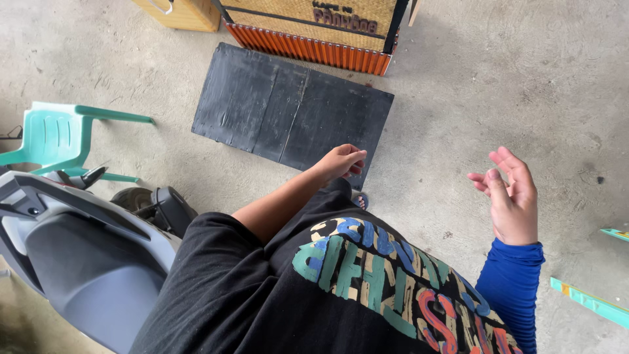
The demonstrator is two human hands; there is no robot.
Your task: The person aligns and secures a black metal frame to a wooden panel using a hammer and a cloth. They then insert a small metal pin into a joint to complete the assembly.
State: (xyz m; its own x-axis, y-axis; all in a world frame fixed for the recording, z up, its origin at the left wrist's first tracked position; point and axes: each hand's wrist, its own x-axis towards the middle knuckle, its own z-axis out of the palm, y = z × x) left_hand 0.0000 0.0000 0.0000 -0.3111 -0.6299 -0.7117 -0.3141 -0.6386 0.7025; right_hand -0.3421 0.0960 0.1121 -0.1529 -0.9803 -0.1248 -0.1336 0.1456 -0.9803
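A teal plastic chair [56, 139] stands on the concrete floor [511, 85] at the left edge. Just below it, the grey body of a parked scooter [78, 255] fills the lower left corner. Along the top edge sits a woven stand [314, 23] with an orange ribbed base, and beside it a yellow wooden box [180, 12]. Teal painted strips [590, 301] lie at the right edge.

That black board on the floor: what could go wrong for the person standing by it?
The black board lies flat on the concrete just ahead of the person, so a foot might catch its edge. Both hands, left hand and right hand, are empty, so nothing would steady a stumble. The scooter stands close on the left, leaving little room to sidestep.
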